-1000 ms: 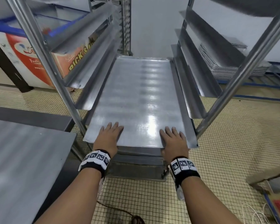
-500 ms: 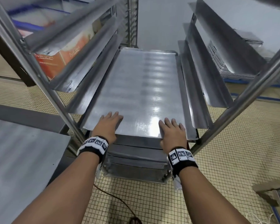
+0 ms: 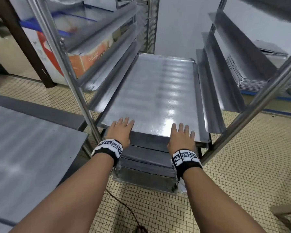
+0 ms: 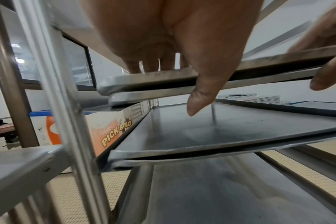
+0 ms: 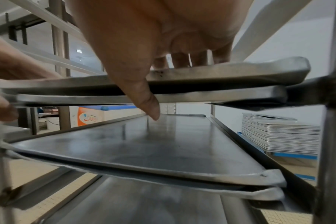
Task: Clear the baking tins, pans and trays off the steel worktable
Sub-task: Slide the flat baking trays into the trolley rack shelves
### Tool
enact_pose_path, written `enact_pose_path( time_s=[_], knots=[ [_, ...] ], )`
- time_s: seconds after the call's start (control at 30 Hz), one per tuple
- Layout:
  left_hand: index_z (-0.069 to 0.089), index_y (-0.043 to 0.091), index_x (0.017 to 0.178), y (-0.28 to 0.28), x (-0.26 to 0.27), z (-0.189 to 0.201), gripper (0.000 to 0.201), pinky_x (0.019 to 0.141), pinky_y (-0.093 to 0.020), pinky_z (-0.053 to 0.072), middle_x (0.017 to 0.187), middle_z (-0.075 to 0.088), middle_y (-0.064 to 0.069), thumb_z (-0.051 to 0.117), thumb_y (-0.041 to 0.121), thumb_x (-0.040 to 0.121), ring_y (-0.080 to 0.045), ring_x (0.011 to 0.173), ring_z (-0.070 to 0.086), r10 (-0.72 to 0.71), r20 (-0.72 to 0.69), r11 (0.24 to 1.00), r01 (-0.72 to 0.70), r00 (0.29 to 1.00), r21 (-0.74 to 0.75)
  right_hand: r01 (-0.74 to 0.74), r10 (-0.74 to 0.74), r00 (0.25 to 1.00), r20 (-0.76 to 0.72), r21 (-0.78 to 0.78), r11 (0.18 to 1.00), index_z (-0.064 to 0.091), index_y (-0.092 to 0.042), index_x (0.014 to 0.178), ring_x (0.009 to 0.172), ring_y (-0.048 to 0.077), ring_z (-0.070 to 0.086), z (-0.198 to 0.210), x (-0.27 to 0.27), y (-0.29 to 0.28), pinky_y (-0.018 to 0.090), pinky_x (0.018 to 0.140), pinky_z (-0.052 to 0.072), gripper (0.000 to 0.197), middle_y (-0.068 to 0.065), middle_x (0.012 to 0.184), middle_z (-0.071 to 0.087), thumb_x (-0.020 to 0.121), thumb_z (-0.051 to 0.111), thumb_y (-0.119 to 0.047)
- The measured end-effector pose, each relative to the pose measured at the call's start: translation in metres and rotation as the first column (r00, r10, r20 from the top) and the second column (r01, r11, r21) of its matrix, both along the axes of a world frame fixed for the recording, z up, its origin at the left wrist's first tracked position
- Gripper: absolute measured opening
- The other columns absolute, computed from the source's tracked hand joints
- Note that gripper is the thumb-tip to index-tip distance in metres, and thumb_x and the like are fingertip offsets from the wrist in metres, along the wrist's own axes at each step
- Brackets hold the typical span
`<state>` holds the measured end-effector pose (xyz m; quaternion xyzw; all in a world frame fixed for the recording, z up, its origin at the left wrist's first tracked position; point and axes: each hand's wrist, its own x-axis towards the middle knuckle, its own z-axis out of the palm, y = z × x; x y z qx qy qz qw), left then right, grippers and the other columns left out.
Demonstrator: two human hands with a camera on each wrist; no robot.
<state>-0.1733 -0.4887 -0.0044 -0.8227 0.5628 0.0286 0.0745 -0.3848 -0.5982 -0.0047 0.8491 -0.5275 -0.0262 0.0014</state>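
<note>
Tray (image 3: 154, 98) pushed deeper into rack (image 3: 77, 91), hands flat

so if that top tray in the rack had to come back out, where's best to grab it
Probably by its near short edge, from the open front of the rack. The side runners box in its long edges, and this lip overhangs with a gap beneath for thumbs.

Rack (image 3: 77, 91) top cut off; carton (image 3: 91, 59) lettering blurred
</note>
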Motion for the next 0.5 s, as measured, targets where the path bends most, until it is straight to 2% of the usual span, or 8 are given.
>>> enact_pose_path(
  time_s=[0.07, 0.17, 0.2, 0.23, 0.3, 0.33, 0.4, 0.5],
  knots=[
    [0.016, 0.022, 0.155, 0.022, -0.004, 0.002, 0.088, 0.122, -0.044, 0.017, 0.163, 0.014, -0.009, 0.068, 0.029, 0.085, -0.03, 0.149, 0.016, 0.005, -0.03, 1.0, -0.006, 1.0, -0.003, -0.012, 0.012, 1.0, -0.018, 0.003, 1.0, 0.019, -0.019, 0.153, 0.148, 0.033, 0.016, 0.004, 0.003, 0.016, 0.05, 0.12, 0.015, 0.082, 0.014, 0.159, 0.021, 0.087, 0.065, -0.035],
    [0.017, 0.021, 0.157, 0.062, -0.01, 0.014, 0.084, 0.123, -0.042, 0.018, 0.166, 0.006, -0.005, 0.065, 0.016, 0.088, -0.027, 0.152, 0.007, 0.052, -0.232, 0.998, -0.061, 0.971, -0.03, -0.038, 0.038, 0.999, -0.014, 0.01, 0.999, 0.028, -0.018, 0.15, 0.145, 0.035, 0.022, 0.011, 0.007, 0.048, 0.048, 0.118, 0.019, 0.077, 0.016, 0.155, 0.03, 0.086, 0.065, -0.039],
    [0.024, 0.022, 0.156, 0.077, -0.011, 0.02, 0.077, 0.121, -0.041, 0.024, 0.165, 0.013, -0.005, 0.062, 0.015, 0.089, -0.027, 0.151, 0.015, 0.084, -0.285, 0.995, -0.097, 0.955, -0.032, -0.049, 0.049, 0.999, -0.011, 0.017, 0.999, 0.03, -0.017, 0.149, 0.144, 0.035, 0.024, 0.015, 0.009, 0.059, 0.048, 0.117, 0.021, 0.076, 0.016, 0.153, 0.032, 0.085, 0.065, -0.039],
    [0.034, 0.023, 0.152, 0.093, -0.012, 0.025, 0.068, 0.116, -0.042, 0.034, 0.16, 0.027, -0.007, 0.059, 0.015, 0.089, -0.028, 0.146, 0.03, 0.123, -0.315, 0.99, -0.138, 0.941, -0.027, -0.065, 0.065, 0.998, -0.01, 0.025, 0.998, 0.032, -0.015, 0.147, 0.142, 0.036, 0.026, 0.018, 0.012, 0.07, 0.047, 0.117, 0.023, 0.075, 0.016, 0.152, 0.034, 0.085, 0.065, -0.04],
    [0.052, 0.026, 0.136, 0.127, -0.009, 0.032, 0.048, 0.1, -0.042, 0.051, 0.136, 0.056, -0.01, 0.056, 0.021, 0.089, -0.031, 0.122, 0.057, 0.212, -0.326, 0.975, -0.224, 0.921, 0.002, -0.114, 0.115, 0.993, -0.011, 0.051, 0.992, 0.039, -0.013, 0.143, 0.139, 0.035, 0.031, 0.026, 0.021, 0.094, 0.047, 0.116, 0.025, 0.069, 0.015, 0.148, 0.04, 0.086, 0.063, -0.041],
    [0.058, 0.026, 0.128, 0.146, -0.006, 0.034, 0.042, 0.093, -0.041, 0.055, 0.125, 0.063, -0.009, 0.057, 0.023, 0.087, -0.031, 0.111, 0.063, 0.253, -0.326, 0.965, -0.262, 0.911, 0.016, -0.152, 0.154, 0.988, -0.014, 0.073, 0.986, 0.043, -0.013, 0.141, 0.137, 0.034, 0.034, 0.03, 0.027, 0.107, 0.047, 0.116, 0.026, 0.063, 0.013, 0.145, 0.044, 0.087, 0.062, -0.041],
    [0.064, 0.025, 0.116, 0.189, -0.002, 0.039, 0.033, 0.085, -0.041, 0.057, 0.112, 0.069, -0.008, 0.061, 0.022, 0.083, -0.032, 0.103, 0.066, 0.321, -0.329, 0.944, -0.33, 0.888, 0.03, -0.248, 0.251, 0.968, -0.011, 0.114, 0.962, 0.053, -0.013, 0.131, 0.129, 0.031, 0.047, 0.038, 0.043, 0.136, 0.044, 0.111, 0.034, 0.047, 0.01, 0.134, 0.056, 0.089, 0.059, -0.035],
    [0.064, 0.019, 0.117, 0.262, 0.005, 0.039, 0.031, 0.089, -0.04, 0.053, 0.118, 0.068, -0.011, 0.059, 0.026, 0.088, -0.034, 0.11, 0.063, 0.44, -0.343, 0.889, -0.456, 0.83, 0.037, -0.382, 0.388, 0.922, 0.009, 0.197, 0.903, 0.064, -0.013, 0.114, 0.109, 0.03, 0.064, 0.051, 0.067, 0.194, 0.039, 0.092, 0.05, 0.028, 0.009, 0.117, 0.067, 0.091, 0.057, -0.028]
  ],
)
